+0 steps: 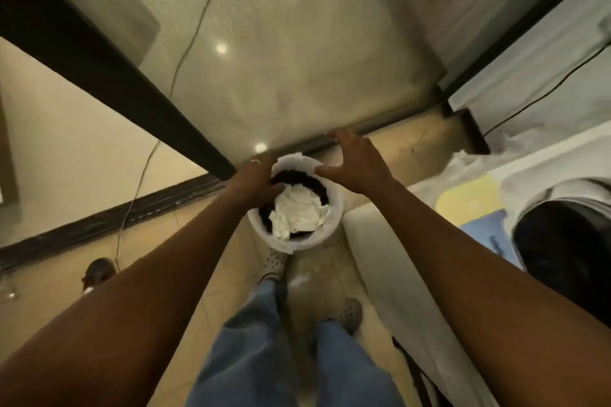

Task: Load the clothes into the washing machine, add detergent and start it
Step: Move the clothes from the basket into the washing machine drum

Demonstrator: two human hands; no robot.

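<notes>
Centre of frame: white bucket (pixel 299 243) holding clothes (pixel 297 211), white over dark. Left hand (pixel 256 177) rests at its left rim, grip not discernible; right hand (pixel 357 165) hovers spread, holding nothing. The limp, light cloth is probably best gathered in bunches. Washing machine (pixel 562 195), door open, right edge.

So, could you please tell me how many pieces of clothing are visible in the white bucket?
2 distinguishable: a white garment bunched on top at the centre, and a dark garment beneath it, showing along the far and left sides. More may be hidden underneath.
</notes>
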